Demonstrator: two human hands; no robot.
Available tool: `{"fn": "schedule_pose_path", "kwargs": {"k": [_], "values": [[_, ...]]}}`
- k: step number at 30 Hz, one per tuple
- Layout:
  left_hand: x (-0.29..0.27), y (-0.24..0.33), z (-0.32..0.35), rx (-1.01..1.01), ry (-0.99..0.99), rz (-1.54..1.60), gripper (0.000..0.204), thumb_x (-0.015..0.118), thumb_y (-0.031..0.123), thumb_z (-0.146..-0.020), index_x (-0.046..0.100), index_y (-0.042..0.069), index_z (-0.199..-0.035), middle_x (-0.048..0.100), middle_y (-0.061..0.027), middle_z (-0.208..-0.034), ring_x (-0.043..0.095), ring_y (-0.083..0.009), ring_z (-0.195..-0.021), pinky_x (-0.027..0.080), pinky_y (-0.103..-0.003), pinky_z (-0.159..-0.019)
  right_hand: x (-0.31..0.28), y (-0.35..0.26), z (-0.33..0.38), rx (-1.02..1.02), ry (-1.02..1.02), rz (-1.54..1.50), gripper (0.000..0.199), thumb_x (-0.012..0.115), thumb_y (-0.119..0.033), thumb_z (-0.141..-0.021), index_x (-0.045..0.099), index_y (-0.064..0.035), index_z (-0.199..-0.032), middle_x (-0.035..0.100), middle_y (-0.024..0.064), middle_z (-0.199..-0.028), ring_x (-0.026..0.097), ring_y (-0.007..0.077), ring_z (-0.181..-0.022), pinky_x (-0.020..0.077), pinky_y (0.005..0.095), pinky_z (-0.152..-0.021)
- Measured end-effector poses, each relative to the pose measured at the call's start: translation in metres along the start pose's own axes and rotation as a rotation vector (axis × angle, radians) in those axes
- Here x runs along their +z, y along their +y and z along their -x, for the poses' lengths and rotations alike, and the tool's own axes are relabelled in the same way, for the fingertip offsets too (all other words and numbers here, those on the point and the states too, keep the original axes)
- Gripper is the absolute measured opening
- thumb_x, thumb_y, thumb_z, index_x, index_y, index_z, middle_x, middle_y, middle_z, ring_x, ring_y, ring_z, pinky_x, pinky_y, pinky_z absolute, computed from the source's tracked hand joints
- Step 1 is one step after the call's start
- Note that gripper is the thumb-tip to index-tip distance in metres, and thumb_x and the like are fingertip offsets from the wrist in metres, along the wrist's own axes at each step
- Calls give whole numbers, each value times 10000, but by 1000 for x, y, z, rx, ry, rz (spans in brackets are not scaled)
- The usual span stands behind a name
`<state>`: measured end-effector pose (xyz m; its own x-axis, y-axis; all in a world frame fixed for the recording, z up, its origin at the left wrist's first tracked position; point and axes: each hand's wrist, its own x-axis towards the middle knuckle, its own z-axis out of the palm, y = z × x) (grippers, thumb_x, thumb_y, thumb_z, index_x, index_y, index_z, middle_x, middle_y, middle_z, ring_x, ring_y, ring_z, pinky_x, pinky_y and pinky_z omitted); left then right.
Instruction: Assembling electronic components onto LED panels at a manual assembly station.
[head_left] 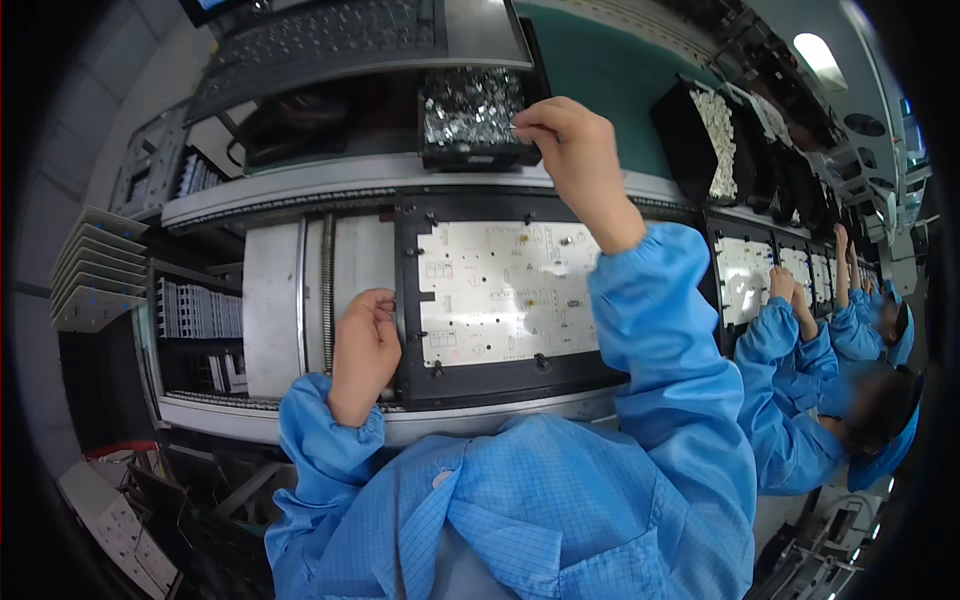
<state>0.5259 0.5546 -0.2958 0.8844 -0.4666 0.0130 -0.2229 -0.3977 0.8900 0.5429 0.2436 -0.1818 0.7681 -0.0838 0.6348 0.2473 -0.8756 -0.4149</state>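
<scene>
My right hand point(585, 165) is pinched at the right edge of a black bin point(480, 157) heaped with small shiny metal parts point(470, 108). Something tiny and bright shows at its fingertips, too small to name. My left hand point(367, 345) rests with curled fingers by the left edge of a black carrier frame point(415, 385); whatever it may hold is hidden. Inside that frame lies a white circuit board point(500, 315) with printed outlines, small holes and a few small components. Black clips sit around the board's border.
A keyboard point(330, 35) on a grey shelf is above the bin. Black bins of white parts point(715, 145) stand at the right. A rack of boards point(100, 265) is at far left. Co-workers in blue sleeves point(780, 350) work over more boards point(745, 265) along the line.
</scene>
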Motion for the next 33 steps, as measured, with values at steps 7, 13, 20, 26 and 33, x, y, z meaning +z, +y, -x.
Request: {"fn": "schedule_pose_path", "kwargs": {"k": [7,13,20,26,33], "values": [[-13,-5,-7,42,-115,73,324,419,-118,-830,627,-63,-1072,668,-112,-915,627,-171,-827,524,-279,-773,-13,-45,24,105,50,20,260,567,120,-842,729,0,-1006,712,157,-906,714,284,-833,562,349,-751],[-7,-12,-37,121,-464,137,416,382,-120,-813,629,-61,-1143,698,-152,-1026,662,-203,-949,526,-308,-902,-10,-145,105,187,-315,-404,238,672,86,-817,726,1,-1033,698,145,-897,675,306,-839,540,370,-741],[26,-12,-65,271,-668,209,517,386,-123,-788,584,-49,-1259,682,-160,-1130,638,-228,-1056,501,-327,-963,1,-188,149,441,-198,-224,198,703,-1,-861,741,-29,-1053,649,115,-763,627,257,-686,499,356,-640],[-14,-43,-65,254,-684,224,491,443,-62,-831,555,-53,-1309,633,-213,-1245,622,-312,-1100,488,-363,-996,62,-211,138,401,-277,-269,195,689,-19,-879,736,-35,-1067,650,125,-773,627,274,-687,498,372,-647],[-232,-88,68,95,613,-311,547,623,59,-911,464,12,-1433,348,-247,-1509,314,-450,-1370,305,-508,-1131,150,-272,102,322,-498,-508,187,644,34,-869,710,37,-1043,717,173,-953,691,250,-845,542,331,-787]]}}
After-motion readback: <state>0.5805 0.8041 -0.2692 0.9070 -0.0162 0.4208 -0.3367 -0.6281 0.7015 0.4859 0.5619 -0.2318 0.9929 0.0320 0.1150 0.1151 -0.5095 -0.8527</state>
